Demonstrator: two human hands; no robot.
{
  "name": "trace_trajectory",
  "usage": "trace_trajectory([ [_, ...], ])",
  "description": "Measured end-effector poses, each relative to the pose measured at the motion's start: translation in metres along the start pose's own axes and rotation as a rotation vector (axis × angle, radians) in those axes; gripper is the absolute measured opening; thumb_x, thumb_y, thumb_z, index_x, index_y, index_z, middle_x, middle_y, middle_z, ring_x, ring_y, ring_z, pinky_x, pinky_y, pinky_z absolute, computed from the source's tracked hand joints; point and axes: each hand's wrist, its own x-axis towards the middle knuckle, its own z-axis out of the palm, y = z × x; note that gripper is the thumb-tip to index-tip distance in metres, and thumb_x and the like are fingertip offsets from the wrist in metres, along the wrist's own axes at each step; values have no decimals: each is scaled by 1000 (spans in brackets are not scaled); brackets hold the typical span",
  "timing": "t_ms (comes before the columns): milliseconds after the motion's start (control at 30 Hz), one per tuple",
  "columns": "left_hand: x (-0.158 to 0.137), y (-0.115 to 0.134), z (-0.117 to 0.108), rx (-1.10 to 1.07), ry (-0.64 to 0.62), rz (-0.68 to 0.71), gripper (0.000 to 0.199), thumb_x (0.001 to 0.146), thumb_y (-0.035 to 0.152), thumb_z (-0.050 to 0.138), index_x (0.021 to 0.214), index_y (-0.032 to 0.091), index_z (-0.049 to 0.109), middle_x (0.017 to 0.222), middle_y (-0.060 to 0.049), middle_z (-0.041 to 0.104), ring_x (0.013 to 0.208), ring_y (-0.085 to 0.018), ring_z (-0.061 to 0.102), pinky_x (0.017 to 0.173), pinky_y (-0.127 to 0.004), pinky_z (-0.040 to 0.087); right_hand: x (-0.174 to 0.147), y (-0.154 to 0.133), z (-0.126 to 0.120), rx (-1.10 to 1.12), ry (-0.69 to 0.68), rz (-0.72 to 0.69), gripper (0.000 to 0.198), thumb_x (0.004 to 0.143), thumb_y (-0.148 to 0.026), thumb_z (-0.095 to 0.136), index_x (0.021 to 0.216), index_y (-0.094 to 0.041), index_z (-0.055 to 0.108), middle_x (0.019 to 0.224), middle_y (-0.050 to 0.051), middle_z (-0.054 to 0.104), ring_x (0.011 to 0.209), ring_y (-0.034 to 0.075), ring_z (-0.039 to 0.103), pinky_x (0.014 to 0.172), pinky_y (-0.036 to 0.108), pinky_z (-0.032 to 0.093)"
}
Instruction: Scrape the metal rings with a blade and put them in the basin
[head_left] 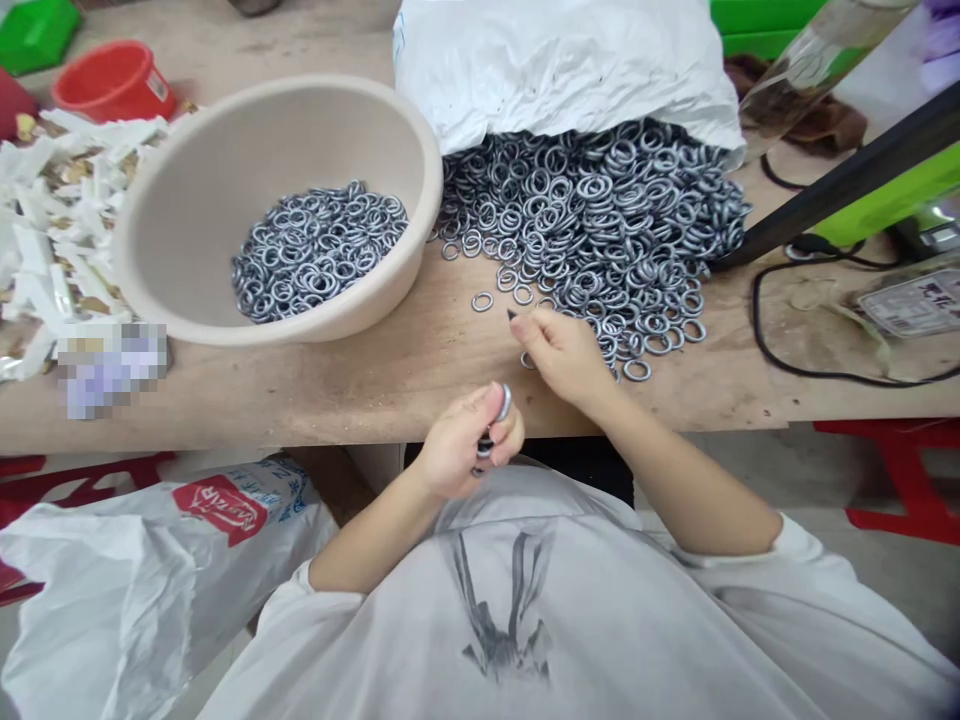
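Observation:
Just over the table's front edge, my left hand [466, 442] is closed around several grey rings [504, 402], one standing up by the thumb and others between the curled fingers. My right hand [561, 352] pinches a small tool with a dark pointed tip [511, 314]; the rest of that tool is hidden in the fist. It is at the front of a large heap of grey rings [600, 220], which spills from the mouth of a white sack [562, 70]. Left of the heap, a beige basin [180, 210] holds a smaller pile of similar rings [319, 250].
White scraps [45, 230] cover the table's left end, near a red tub [112, 80]. A black bar [847, 185] slants down at the right, beside a black cable [757, 330] and a clear bottle [817, 60]. A white printed bag [150, 570] sits below the table.

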Motion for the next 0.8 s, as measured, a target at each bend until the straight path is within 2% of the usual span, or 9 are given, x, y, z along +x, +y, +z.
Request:
trace_trajectory([
  [133,-6,7,-6,-22,92,46,47,87,53,67,64,16,49,46,5,42,34,-3,23,33,-16,17,34,0,-1,-296,-42,-21,34,98,-50,52,92,-20,67,89,7,68,80,21,60,64,30,34],
  [233,-7,15,-13,-17,197,92,28,83,40,73,90,15,64,54,6,50,35,-2,28,34,-15,18,56,-5,6,-489,-166,-52,33,93,-42,62,117,-20,69,116,13,68,98,28,65,70,33,40],
  [300,-7,19,-17,-6,232,122,31,79,32,76,104,17,66,58,6,53,36,-2,30,35,-14,19,66,-5,12,-561,-226,-44,33,96,-37,58,120,-17,69,122,16,66,100,31,66,72,35,42],
  [400,-6,23,-22,0,305,157,31,76,36,79,95,16,65,61,5,55,37,-2,34,35,-14,20,71,-3,14,-544,-235,-50,29,98,-31,53,112,-12,69,120,19,65,98,31,65,73,37,42],
  [467,-3,23,-23,9,358,177,35,76,45,79,85,15,62,64,4,57,38,-2,38,34,-14,20,62,-5,10,-351,-235,-51,22,98,-29,54,99,-13,68,106,15,68,91,27,64,73,35,42],
  [533,2,19,-22,50,401,217,40,76,50,79,82,16,58,67,3,60,40,-2,40,35,-14,20,46,-11,4,30,-271,-27,24,99,-34,52,86,-17,63,87,8,66,80,21,61,70,33,41],
  [600,9,13,-18,116,416,274,42,76,53,79,82,17,57,68,3,61,40,-2,40,35,-15,21,24,-21,1,492,-321,28,34,100,-46,48,80,-20,57,76,2,61,70,17,57,65,30,42],
  [667,15,5,-14,172,398,313,45,76,57,78,81,17,57,66,3,60,42,-3,39,37,-16,23,5,-29,3,786,-319,97,43,94,-61,53,77,-22,52,68,-1,56,62,15,54,60,29,42],
  [800,21,-4,-7,212,338,308,46,80,59,74,74,17,54,58,4,54,45,-4,38,39,-15,25,-13,-30,9,843,-211,169,52,86,-73,57,78,-22,51,63,-3,56,61,14,54,61,29,44],
])
